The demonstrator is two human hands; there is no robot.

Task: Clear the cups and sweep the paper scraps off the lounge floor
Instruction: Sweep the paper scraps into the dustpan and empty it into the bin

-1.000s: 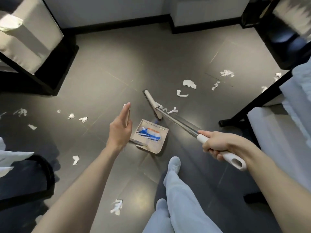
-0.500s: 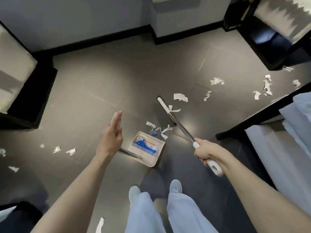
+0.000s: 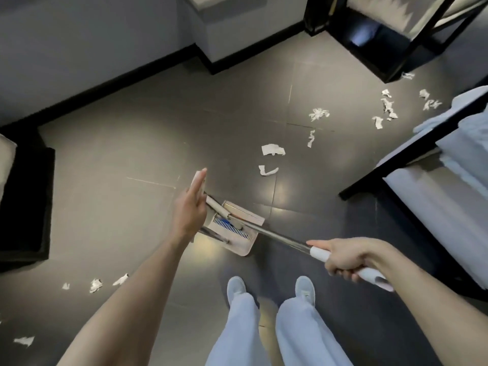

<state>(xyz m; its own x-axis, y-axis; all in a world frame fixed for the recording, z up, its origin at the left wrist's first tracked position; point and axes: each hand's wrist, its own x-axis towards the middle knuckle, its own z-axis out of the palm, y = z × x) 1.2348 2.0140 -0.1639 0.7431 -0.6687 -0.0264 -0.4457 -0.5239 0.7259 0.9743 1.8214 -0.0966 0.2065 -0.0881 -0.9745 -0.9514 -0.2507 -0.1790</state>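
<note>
My left hand (image 3: 191, 207) holds the white top of the dustpan handle (image 3: 198, 178), fingers stretched along it; the thumb is hidden. The beige dustpan (image 3: 239, 243), with blue comb teeth, rests on the grey floor in front of my feet. My right hand (image 3: 346, 257) grips the broom's white grip, index finger lying along the metal shaft (image 3: 280, 235). The broom head (image 3: 219, 207) lies across the dustpan's mouth. White paper scraps lie beyond it (image 3: 273, 149), further right (image 3: 386, 107), and at lower left (image 3: 95, 285).
A black-framed seat with a pale cushion (image 3: 390, 165) stands at the right, another black frame (image 3: 383, 48) at the top right, and dark furniture (image 3: 26, 207) at the left edge. A wall pillar (image 3: 224, 35) juts out at the back. My shoes (image 3: 236, 286) stand just behind the dustpan.
The broom head has been pulled back from the open floor into the dustpan's mouth. The scraps that lay beside it are out of sight. My left hand stayed on the dustpan handle.
</note>
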